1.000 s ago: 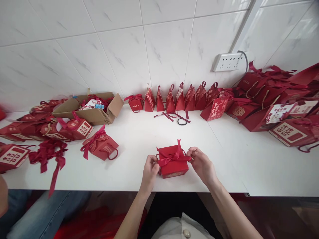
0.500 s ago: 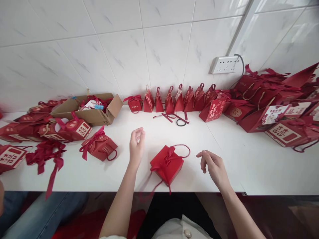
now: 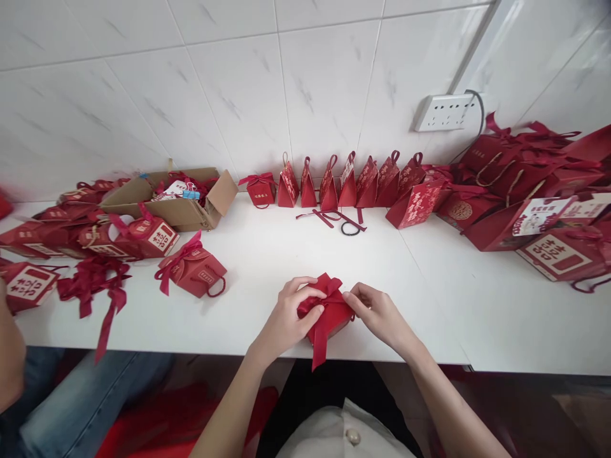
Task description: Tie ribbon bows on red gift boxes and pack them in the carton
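Observation:
A small red gift box [image 3: 338, 313] rests on the white table near its front edge, directly in front of me. Around its top runs a red ribbon [image 3: 320, 343] tied in a bow, one tail hanging over the table edge. My left hand [image 3: 292, 313] pinches the bow's left side between thumb and fingers. On the box's right, my right hand [image 3: 378, 312] has thumb and forefinger closed at the ribbon's other side; its fingertips partly hide what they grip. The box's cord handles are mostly covered by my hands.
Another ribboned box [image 3: 195, 272] and a pile of ribbons [image 3: 95, 286] lie left, beside a cardboard carton [image 3: 184, 214]. Triangular boxes [image 3: 329, 184] line the wall, with loose ribbon strips before them. More boxes [image 3: 554, 251] are heaped right. A co-worker's arm [image 3: 9, 356] shows far left.
Both hands, earlier apart from the box on either side, have come in to the ribbon on top. The box has turned slightly, and the co-worker's arm has come further into view.

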Demonstrator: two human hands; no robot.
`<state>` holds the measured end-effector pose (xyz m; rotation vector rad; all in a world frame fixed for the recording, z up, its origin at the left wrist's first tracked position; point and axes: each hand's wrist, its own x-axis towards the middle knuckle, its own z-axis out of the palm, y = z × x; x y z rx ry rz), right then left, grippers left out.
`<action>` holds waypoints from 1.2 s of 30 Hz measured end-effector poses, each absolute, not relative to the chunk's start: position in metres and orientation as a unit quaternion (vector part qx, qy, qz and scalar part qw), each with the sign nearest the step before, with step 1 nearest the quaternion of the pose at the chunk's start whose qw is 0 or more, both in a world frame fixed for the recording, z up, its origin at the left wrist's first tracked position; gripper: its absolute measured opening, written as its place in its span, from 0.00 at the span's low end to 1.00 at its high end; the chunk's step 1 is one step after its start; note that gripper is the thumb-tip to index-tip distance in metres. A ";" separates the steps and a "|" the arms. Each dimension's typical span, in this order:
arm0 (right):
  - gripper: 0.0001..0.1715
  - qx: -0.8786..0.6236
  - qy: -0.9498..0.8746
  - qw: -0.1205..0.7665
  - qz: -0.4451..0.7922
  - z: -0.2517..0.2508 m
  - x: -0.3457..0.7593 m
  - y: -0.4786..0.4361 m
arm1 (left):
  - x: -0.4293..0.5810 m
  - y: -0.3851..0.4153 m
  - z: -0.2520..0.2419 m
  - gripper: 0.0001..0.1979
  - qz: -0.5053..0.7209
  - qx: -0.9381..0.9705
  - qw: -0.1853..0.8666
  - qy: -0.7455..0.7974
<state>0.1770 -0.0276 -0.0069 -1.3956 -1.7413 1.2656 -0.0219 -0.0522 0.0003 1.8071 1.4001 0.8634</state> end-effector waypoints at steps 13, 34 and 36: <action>0.18 -0.586 -0.695 0.187 0.371 0.004 0.181 -0.046 | -0.020 -0.054 0.001 0.14 0.272 0.770 0.247 0.521; 0.18 -0.434 -0.654 0.216 0.580 0.007 0.205 -0.046 | -0.023 -0.049 -0.004 0.16 0.249 0.780 0.289 0.496; 0.21 -0.429 -0.660 0.225 0.574 0.005 0.209 -0.036 | -0.025 -0.052 -0.006 0.19 0.282 0.761 0.298 0.502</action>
